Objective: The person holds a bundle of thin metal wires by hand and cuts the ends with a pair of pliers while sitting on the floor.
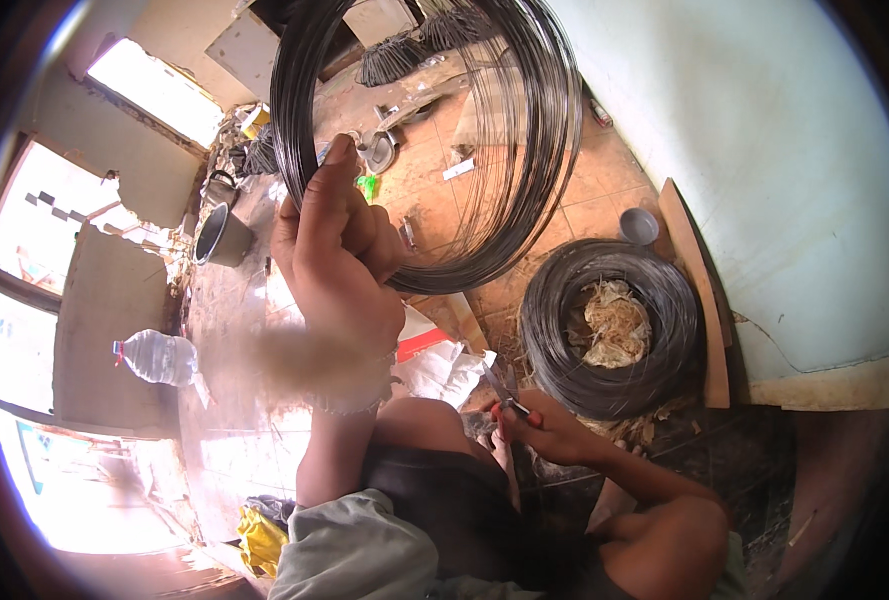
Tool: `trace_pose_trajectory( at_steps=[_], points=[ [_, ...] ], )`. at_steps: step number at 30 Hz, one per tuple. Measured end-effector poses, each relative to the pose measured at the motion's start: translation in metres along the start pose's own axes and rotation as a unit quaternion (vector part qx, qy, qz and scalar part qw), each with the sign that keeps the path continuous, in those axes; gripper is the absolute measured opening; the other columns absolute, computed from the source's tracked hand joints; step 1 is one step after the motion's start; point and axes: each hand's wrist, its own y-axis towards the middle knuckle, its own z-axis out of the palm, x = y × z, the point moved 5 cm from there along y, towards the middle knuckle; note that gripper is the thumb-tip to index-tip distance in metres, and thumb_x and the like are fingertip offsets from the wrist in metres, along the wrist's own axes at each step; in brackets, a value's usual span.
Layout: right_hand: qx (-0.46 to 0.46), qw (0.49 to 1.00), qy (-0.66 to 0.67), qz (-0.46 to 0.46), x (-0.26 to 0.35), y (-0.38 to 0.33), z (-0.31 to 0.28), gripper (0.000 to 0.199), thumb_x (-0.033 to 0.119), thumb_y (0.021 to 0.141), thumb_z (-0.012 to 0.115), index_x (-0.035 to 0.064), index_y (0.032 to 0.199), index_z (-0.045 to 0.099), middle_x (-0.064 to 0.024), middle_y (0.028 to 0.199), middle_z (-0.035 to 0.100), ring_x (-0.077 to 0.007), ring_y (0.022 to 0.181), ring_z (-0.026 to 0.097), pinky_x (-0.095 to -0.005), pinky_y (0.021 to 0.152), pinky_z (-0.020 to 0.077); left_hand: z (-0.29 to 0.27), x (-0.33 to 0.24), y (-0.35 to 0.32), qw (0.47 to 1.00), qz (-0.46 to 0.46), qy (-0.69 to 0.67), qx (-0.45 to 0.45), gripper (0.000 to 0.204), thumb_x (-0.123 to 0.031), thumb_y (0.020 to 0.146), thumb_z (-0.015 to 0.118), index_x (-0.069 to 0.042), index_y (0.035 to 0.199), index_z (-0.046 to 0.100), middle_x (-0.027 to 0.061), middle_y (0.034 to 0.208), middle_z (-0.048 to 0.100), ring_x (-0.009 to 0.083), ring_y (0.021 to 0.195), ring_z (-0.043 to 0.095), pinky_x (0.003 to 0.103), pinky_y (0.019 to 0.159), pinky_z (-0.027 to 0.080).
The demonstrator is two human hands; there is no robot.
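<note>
The big wire coil lay flat on the floor, with a bundle of pale fibre in its middle. To the upper left of this coil, and raised above the floor, the left hand was closed on the wire loop, thumb pressed over the strands. Just left of the coil, the right hand was wrapped around the red-handled cutters, whose blades seemed a little apart and touched no wire.

As I judged it, one part was done: many turns were already gathered in the loop. The loose, spread strands on its right side looked not yet drawn together, nor could I see any tie. The coil was thick, so much wire was left there. Whether a strand joined both, I could not tell.
</note>
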Motion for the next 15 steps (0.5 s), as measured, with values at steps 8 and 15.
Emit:
trace_pose_trajectory(
  at_steps=[8, 15],
  points=[
    [-0.021, 0.987, 0.146, 0.061, -0.025, -0.006, 0.002, 0.039, 0.032, 0.106, 0.049, -0.0032, 0.119, 0.060, -0.0079, 0.102, 0.071, -0.0122, 0.091, 0.066, -0.0285, 0.085, 0.0520, 0.002, 0.006, 0.003, 1.000, 0.009, 0.018, 0.001, 0.030, -0.022, 0.097, 0.062, -0.014, 0.070, 0.050, -0.0065, 0.054, 0.023, 0.0056, 0.042, 0.017, 0.027, 0.041, 0.014],
    [0.064, 0.969, 0.234, 0.047, 0.010, -0.014, 0.008, 0.041, 0.012, 0.102, 0.050, -0.0009, 0.141, 0.049, -0.0099, 0.131, 0.063, -0.0181, 0.121, 0.060, -0.0330, 0.105, 0.0456, 0.004, 0.003, 0.002, 0.999, 0.016, 0.027, -0.015, 0.035, -0.024, 0.090, 0.069, -0.014, 0.065, 0.047, -0.0053, 0.053, 0.024, 0.0078, 0.041, 0.024, 0.030, 0.041, 0.015]
  ],
)
